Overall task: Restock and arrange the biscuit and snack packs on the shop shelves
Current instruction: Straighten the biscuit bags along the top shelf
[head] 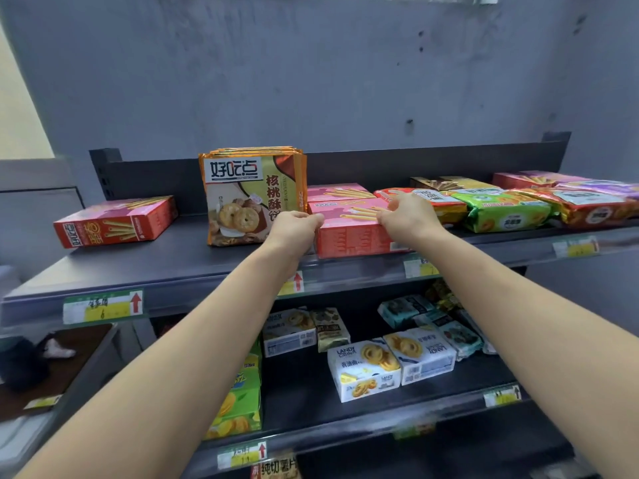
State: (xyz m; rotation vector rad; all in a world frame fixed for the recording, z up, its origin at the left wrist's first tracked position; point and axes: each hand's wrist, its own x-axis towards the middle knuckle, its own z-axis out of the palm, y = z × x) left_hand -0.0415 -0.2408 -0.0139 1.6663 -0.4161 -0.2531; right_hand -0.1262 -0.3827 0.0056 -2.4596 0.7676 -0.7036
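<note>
Two bare forearms rise from the bottom corners of the frame and meet at the centre, on the dark metal top shelf [166, 261]. There the left hand [294, 227] has its fingers curled round the left end of a flat pink cardboard box of biscuit sticks [349, 235]. The right hand [409, 216] lies on the box's top right with fingers spread and fairly straight, pressing rather than gripping.

The box lies flat at the shelf's front edge, centre frame. A matching pink box [337, 191] lies just behind it, and an upright stack of orange-gold foil biscuit packs [252, 198] stands just beside it on the left. To its right lie red and green foil snack packs [505, 210]. A red cardboard stick-biscuit box [114, 223] lies askew at centre left, well apart from the rest.

The step looks like squaring this pink box into its row. To do it well, I would slide it rather than lift it, keeping its front face parallel to the shelf lip. The left hand should steer it clear of the foil stack, which looks easy to topple. The right hand's flat pressure should stay light so the thin card does not dent.
</note>
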